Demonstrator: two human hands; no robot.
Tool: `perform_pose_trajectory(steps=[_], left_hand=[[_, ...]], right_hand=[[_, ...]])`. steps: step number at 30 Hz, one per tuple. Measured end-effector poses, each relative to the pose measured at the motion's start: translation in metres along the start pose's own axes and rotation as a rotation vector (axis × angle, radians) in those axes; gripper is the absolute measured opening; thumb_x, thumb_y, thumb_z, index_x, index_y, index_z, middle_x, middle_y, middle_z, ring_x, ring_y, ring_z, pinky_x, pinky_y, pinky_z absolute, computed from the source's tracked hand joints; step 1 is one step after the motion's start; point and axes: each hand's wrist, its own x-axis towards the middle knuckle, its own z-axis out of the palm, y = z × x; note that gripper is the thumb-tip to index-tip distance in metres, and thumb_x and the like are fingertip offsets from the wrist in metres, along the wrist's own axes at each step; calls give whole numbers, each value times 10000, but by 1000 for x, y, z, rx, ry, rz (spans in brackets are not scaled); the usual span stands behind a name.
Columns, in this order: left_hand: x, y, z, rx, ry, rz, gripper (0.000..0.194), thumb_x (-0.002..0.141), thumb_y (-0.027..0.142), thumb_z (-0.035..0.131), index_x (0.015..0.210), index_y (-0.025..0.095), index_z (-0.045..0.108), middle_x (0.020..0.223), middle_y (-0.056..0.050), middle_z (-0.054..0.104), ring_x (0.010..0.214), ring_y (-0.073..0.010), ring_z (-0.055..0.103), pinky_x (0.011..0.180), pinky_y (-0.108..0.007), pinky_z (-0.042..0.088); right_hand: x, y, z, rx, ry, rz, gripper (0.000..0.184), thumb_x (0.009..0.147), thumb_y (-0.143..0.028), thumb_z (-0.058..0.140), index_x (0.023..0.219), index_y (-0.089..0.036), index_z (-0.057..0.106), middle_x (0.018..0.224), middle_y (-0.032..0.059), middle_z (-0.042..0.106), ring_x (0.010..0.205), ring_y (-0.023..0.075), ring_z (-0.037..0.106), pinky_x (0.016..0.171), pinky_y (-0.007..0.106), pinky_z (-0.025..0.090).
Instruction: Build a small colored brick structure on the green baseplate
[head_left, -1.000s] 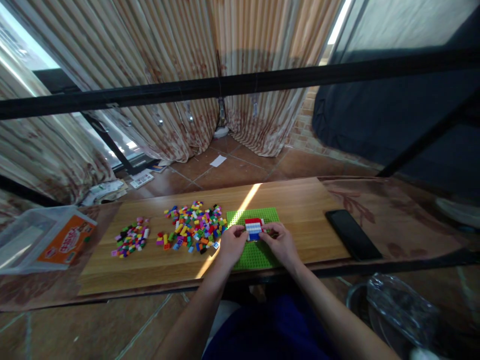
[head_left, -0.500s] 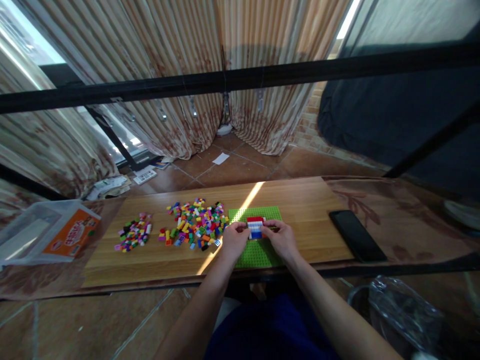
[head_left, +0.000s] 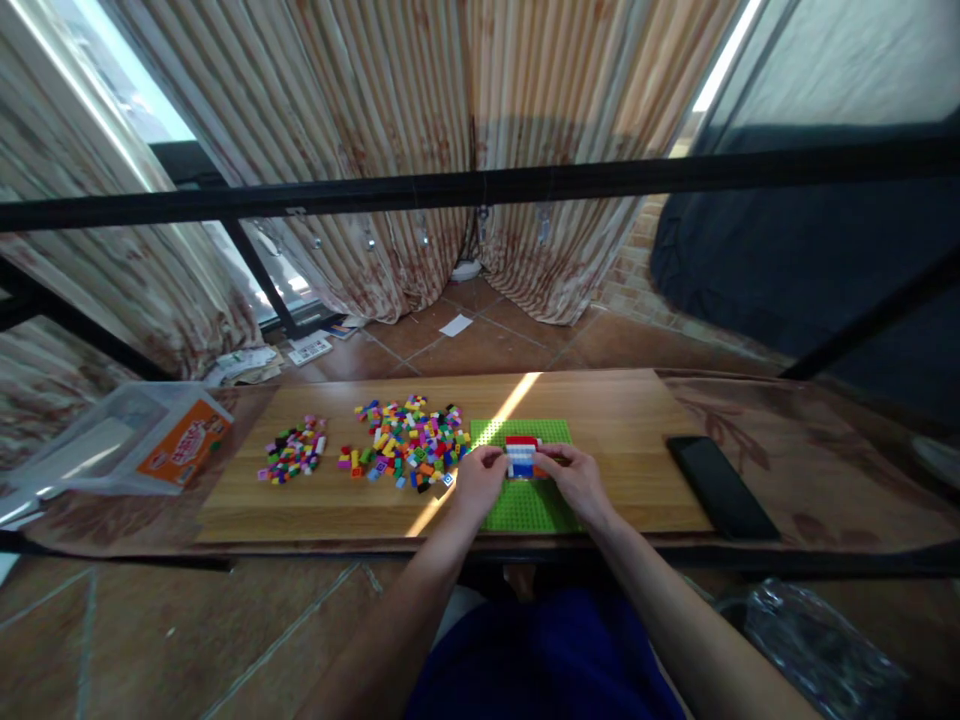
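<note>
Between my two hands is a small block of joined toy bricks (head_left: 522,458), red at the back with white and blue rows toward me. It is over the green baseplate (head_left: 529,512); whether it is pressed onto the studs I cannot tell. My left hand (head_left: 480,480) grips its left side with thumb and fingers. On the opposite side my right hand (head_left: 576,478) is closed on it as well, with a bit of orange showing by the fingertips. The fingers hide both ends of the block.
Left of the baseplate lies a large heap of loose bricks (head_left: 412,440), and farther left a smaller heap (head_left: 296,450). A clear plastic box (head_left: 161,440) stands at the table's left end. A black phone (head_left: 721,487) lies on the right. A dark bar (head_left: 375,193) crosses beyond the table.
The whole view has shifted, so the table's contents appear farther right. Both hands keep hold of the brick block, with only small finger movements.
</note>
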Motion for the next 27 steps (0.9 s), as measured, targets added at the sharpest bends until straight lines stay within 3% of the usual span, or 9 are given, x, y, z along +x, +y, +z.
perform_pose_trajectory(steps=[5,9,13,17,22,27], left_hand=[[-18,-3,-13,-42,10,9,204,792,208,534,925,142,675,744,-37,686,667,-140,640,650,-261,502],[-41,-6,-24,-26,-39,23,213,784,234,546,946,163,665,800,-34,687,720,-146,642,680,-265,496],[-61,-12,-29,-10,-113,-6,221,781,247,543,950,160,657,770,-26,664,697,-148,613,653,-263,482],[-73,-18,-39,15,-146,13,218,778,249,549,937,151,661,764,-32,655,680,-149,589,643,-262,465],[-79,-26,-65,20,-72,26,195,780,269,563,893,155,673,752,-31,654,708,-157,591,665,-256,459],[-78,-36,-96,-2,7,-18,237,822,310,529,957,162,655,777,-21,642,703,-148,573,658,-256,459]], right_hand=[[-8,5,-16,-8,81,-19,497,719,-597,598,870,-135,703,746,81,695,648,187,603,541,283,454],[-12,7,-20,-87,89,-75,424,770,-519,572,918,-142,696,852,103,687,771,224,611,681,350,491],[-17,4,-14,-465,31,-363,373,853,-397,499,1104,-178,666,1091,141,631,1017,279,568,905,461,447],[-22,9,-7,-719,-13,-534,418,885,-351,482,1261,-198,581,1243,164,558,1175,312,479,971,507,409],[-27,13,-5,-809,9,-565,433,915,-389,448,1275,-177,562,1237,181,546,1178,321,468,946,525,423],[-35,-18,9,-771,38,-646,393,928,-406,439,1161,-144,617,1228,174,548,1166,292,478,982,478,416]])
